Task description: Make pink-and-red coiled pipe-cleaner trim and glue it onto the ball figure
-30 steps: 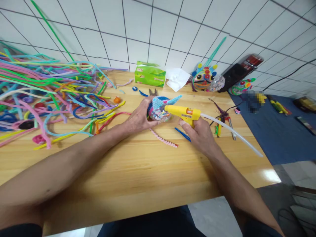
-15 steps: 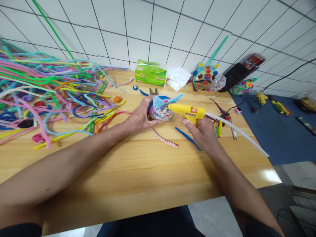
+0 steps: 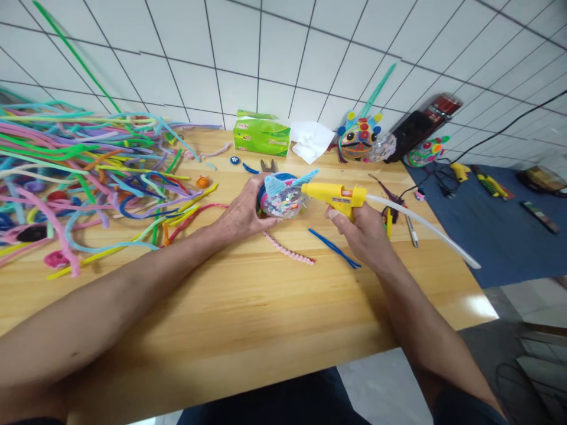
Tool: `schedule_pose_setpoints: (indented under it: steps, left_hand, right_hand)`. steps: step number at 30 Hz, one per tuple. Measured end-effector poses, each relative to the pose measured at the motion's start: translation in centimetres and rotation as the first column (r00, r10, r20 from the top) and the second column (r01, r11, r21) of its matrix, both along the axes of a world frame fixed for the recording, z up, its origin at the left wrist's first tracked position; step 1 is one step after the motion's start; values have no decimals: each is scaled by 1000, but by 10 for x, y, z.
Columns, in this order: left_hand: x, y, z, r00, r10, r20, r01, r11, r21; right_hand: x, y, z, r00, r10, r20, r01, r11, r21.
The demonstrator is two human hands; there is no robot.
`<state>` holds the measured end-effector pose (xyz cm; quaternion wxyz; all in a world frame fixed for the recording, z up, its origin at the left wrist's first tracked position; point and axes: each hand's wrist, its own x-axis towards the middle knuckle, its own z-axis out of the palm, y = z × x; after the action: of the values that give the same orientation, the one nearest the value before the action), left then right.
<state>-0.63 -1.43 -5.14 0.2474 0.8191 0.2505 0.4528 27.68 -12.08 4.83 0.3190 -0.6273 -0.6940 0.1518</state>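
My left hand (image 3: 248,209) is closed around the left side of a craft ball (image 3: 282,202), clear with glitter and coloured bits inside. Light-blue pipe-cleaner ears (image 3: 277,185) stand on its top. My right hand (image 3: 364,233) grips a yellow glue gun (image 3: 336,196), its nozzle close to the ball's right side; whether it touches I cannot tell. A long clear glue stick (image 3: 425,227) sticks out of the gun's back. In front lie a pink braided strip (image 3: 290,250) and blue pipe cleaners (image 3: 335,248).
Many pipe cleaners (image 3: 88,153) are heaped at the left. Along the tiled wall stand a green tissue pack (image 3: 261,137), a decorated animal-face craft (image 3: 358,140) and a dark bottle (image 3: 420,127). Pliers (image 3: 267,166) lie behind the ball. A blue mat (image 3: 496,236) carries tools at the right.
The view has shifted slightly, so most things sit a little further left. The glue gun's nozzle is now a bit right of the ball's edge, rather than in front of it.
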Motion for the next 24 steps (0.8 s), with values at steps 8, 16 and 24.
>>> schedule_pose_setpoints:
  steps: [8, 16, 24]
  left_hand:
    - [-2, 1, 0, 999, 29, -31, -29, 999, 20]
    - [-4, 1, 1, 999, 28, -42, -28, 1000, 2]
    - [-3, 7, -10, 999, 20, 30, -16, 993, -113]
  right_hand:
    - [7, 2, 2, 1000, 2, -1, -2, 1000, 2]
    - [-1, 1, 1, 998, 42, -39, -42, 999, 14]
    - [40, 9, 23, 962, -32, -270, 48, 998, 52]
